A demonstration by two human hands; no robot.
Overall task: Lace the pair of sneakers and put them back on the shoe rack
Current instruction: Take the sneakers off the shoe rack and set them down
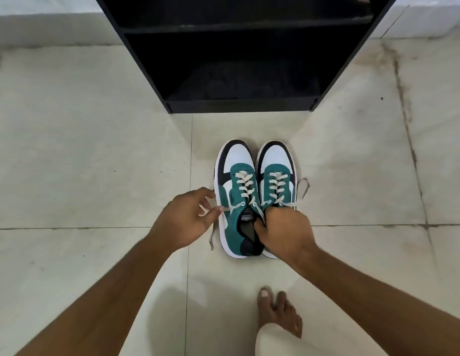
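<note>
Two teal, white and navy sneakers stand side by side on the floor, toes pointing at the rack. The left sneaker (235,181) has cream laces crossed up its front. My left hand (184,219) pinches the left lace end (228,208), pulled out sideways from the top eyelet. My right hand (282,229) grips the other lace end at the sneaker's opening and covers the heel of the right sneaker (276,170). A loose lace loop (303,188) lies to the right of that shoe.
A black shoe rack (239,105) stands just beyond the sneakers, its lower shelves dark and open. The floor is pale tile with grout lines. My bare foot (277,312) and a light trouser leg are at the bottom right.
</note>
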